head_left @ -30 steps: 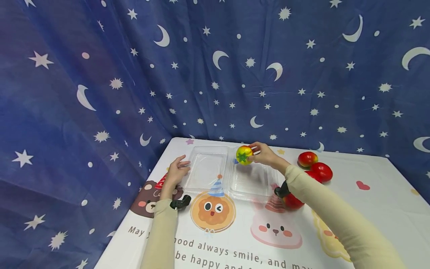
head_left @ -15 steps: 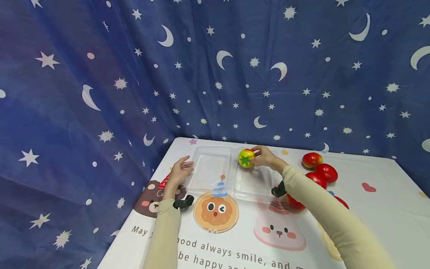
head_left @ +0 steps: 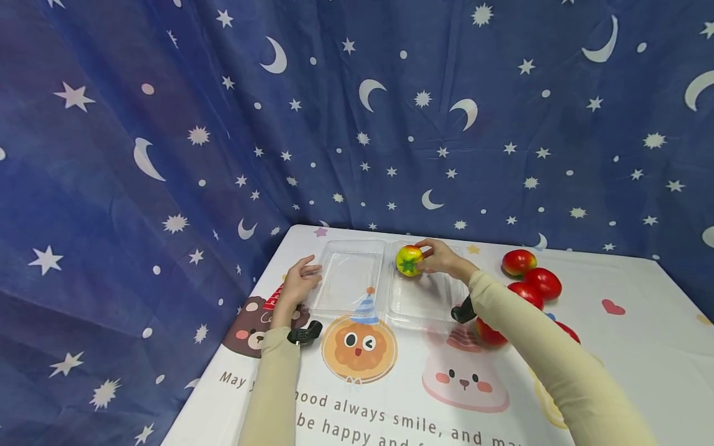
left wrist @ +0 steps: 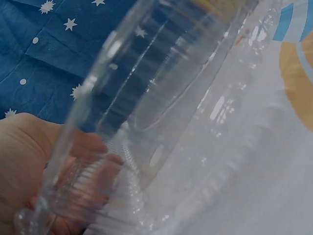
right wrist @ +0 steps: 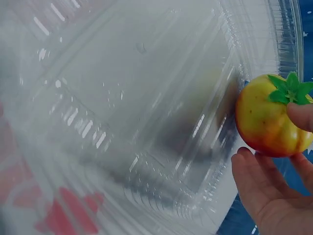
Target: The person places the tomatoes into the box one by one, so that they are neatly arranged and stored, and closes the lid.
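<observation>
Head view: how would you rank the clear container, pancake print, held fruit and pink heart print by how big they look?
Largest to smallest:
1. Clear container
2. Pancake print
3. Held fruit
4. Pink heart print

Site reads as a curtained-off tabletop corner, kind of room hidden: blue star-and-moon curtain (head_left: pixel 357 133) beyond and left of the grip of the right hand (head_left: pixel 440 256), white cartoon-printed table cover (head_left: pixel 641 347) below it, black wrist camera (head_left: pixel 462 311) just back from it.
</observation>
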Demonstrator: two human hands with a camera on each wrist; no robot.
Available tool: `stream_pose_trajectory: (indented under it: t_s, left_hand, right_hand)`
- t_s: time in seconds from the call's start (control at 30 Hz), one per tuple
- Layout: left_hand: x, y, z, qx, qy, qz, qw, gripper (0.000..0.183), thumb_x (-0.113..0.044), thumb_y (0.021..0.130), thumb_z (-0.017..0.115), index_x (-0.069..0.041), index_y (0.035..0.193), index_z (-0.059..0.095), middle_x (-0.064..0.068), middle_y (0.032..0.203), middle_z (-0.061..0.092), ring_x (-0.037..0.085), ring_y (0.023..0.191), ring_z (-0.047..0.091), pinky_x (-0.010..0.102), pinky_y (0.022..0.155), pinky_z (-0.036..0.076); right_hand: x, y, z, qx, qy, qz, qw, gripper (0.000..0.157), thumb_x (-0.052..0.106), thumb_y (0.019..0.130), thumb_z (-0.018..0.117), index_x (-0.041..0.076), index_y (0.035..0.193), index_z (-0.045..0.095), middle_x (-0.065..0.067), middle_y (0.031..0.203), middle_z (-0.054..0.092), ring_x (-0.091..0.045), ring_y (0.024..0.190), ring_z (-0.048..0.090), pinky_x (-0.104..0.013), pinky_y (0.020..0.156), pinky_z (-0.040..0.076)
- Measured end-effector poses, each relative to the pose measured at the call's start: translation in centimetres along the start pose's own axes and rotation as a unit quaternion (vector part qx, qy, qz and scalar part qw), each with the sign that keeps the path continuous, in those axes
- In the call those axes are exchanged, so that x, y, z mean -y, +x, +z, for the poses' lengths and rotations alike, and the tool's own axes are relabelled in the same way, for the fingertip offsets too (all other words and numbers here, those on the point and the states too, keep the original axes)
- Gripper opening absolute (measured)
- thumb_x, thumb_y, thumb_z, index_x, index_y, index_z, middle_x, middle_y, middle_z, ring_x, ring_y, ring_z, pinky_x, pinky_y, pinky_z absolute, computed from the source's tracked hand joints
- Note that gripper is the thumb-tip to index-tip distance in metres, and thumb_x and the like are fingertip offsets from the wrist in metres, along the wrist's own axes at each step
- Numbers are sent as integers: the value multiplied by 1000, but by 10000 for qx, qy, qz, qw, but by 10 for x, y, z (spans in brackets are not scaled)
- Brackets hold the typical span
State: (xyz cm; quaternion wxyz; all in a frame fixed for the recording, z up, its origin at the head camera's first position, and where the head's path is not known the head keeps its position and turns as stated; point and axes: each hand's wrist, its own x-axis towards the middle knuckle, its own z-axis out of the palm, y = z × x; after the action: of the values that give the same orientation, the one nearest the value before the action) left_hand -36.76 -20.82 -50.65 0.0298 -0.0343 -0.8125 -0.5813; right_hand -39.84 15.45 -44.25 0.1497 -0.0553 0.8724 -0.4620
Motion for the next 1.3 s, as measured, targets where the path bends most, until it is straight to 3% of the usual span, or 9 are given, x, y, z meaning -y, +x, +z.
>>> stream_pose_trajectory:
  t_s: [0.33, 0.57, 0.73, 1.0, 1.3]
  left_hand:
    - [-5, 8, 0, -13, -44, 26, 10000, 62, 0, 91, 63, -2, 149, 40, 22, 129, 61, 36, 115, 61, 30, 83, 54]
    - [-5, 7, -3, -27, -50, -46, 10000, 62, -2, 92, 62, -2, 149, 39, 22, 130, 61, 36, 118, 60, 34, 87, 54]
    - [-4, 3, -6, -48, 61, -19, 10000, 61, -2, 93, 61, -1, 149, 38, 23, 131, 60, 37, 117, 60, 35, 87, 54]
    - [-2, 1, -8, -123, 86, -70, 9999, 60, -3, 92, 62, -1, 148, 40, 23, 130, 60, 38, 117, 60, 37, 88, 53]
    - [4, -1, 1, -87, -38, -84, 9999, 60, -2, 92, 62, -2, 148, 41, 23, 129, 61, 37, 116, 60, 33, 85, 52]
  right_hand:
    - [13, -10, -23, -71, -419, -150, 9990, 63, 8, 89, 68, -5, 144, 39, -32, 133, 51, -43, 116, 56, -51, 95, 49]
    - [13, -25, -47, -526, -691, -242, 9959, 57, 12, 93, 66, -6, 142, 43, -33, 133, 51, -43, 116, 55, -49, 95, 50]
    - [3, -42, -74, -879, -1052, -348, 9899, 55, 15, 94, 63, -8, 140, 43, -35, 135, 48, -46, 123, 50, -54, 97, 46]
    - [-21, -65, -116, -1832, -1338, 161, 9738, 55, 20, 95, 59, -9, 139, 42, -38, 140, 39, -53, 124, 42, -62, 101, 39]
    - [-54, -84, -134, -2175, -1446, 585, 9635, 55, 18, 95, 59, -9, 140, 40, -39, 141, 36, -53, 119, 45, -59, 95, 46]
